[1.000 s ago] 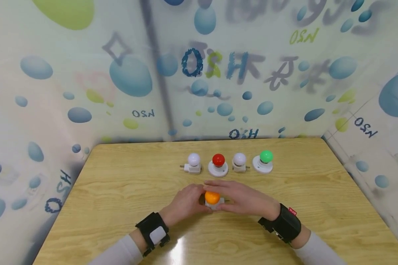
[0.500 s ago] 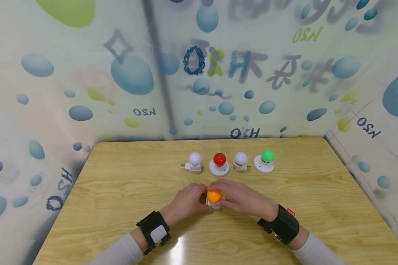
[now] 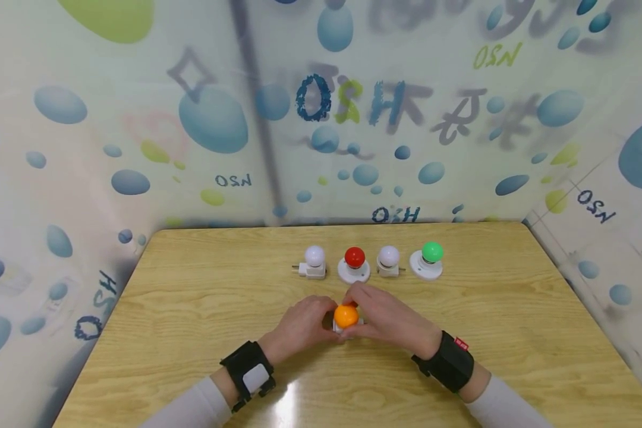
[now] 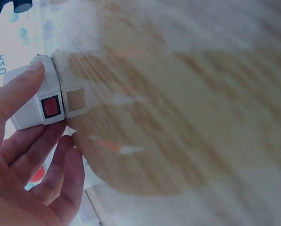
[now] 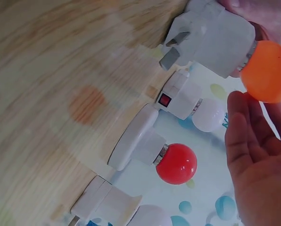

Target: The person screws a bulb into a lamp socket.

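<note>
An orange light bulb [image 3: 346, 316] sits in a white plug-in lamp socket [image 4: 26, 109] on the table in front of me. My left hand [image 3: 304, 326] grips the socket from the left, thumb on one side and fingers on the other; a red switch [image 4: 51, 107] shows on its side. My right hand [image 3: 393, 321] holds the orange bulb from the right, its thumb at the near side and its fingertips at the far side. In the right wrist view the socket's metal prongs [image 5: 172, 51] stick out, and the fingertips touch the bulb's round surface.
Behind the hands stands a row on the wooden table [image 3: 192, 285]: a white bulb in a plug socket [image 3: 314, 261], a red bulb [image 3: 355, 257] on a round base, another white bulb [image 3: 389, 257] and a green bulb [image 3: 432, 252]. A patterned curtain [image 3: 208, 196] hangs behind.
My right hand has drawn in from hovering flat over the orange bulb to curl its fingers and thumb round it. The left hand keeps its grip on the socket.
</note>
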Available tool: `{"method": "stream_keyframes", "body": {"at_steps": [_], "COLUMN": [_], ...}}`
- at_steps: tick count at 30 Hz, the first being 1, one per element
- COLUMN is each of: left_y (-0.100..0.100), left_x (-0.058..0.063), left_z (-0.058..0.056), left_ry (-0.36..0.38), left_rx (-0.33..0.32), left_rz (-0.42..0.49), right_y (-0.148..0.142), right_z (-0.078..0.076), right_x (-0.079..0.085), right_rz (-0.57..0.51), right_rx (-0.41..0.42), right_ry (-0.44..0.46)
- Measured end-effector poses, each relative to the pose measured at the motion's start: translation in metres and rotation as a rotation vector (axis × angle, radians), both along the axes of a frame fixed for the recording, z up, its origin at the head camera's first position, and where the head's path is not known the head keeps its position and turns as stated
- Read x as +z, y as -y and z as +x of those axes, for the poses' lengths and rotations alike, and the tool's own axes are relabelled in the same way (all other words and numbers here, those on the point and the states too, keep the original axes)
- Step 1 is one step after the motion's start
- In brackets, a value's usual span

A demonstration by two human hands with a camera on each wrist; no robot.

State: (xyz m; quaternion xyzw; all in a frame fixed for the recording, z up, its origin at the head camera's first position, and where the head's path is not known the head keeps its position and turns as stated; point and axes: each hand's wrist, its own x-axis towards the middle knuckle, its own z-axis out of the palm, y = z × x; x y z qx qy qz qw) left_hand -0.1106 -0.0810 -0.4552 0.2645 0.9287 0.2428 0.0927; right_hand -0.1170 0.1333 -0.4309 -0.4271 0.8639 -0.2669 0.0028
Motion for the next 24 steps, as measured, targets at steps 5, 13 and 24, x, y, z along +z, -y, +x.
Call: {"method": "stream_keyframes", "body": {"at_steps": [5, 13, 24], "left_y": [0.000, 0.001, 0.001], "left_x": [0.000, -0.001, 0.001], "left_z": [0.000, 0.003, 0.004], "left_ry": [0.001, -0.078, -0.044], "left_rx": [-0.001, -0.008, -0.011], "left_rz": [-0.001, 0.009, 0.003], "right_y": [0.001, -0.009, -0.013], "right_z": [0.000, 0.001, 0.004], "right_x": [-0.003, 0.007, 0.017], "right_rz": [0.016, 0.074, 0.086], "right_rx": [-0.029, 0.058, 0.154], "right_ry": [-0.026, -0.028, 0.061]}}
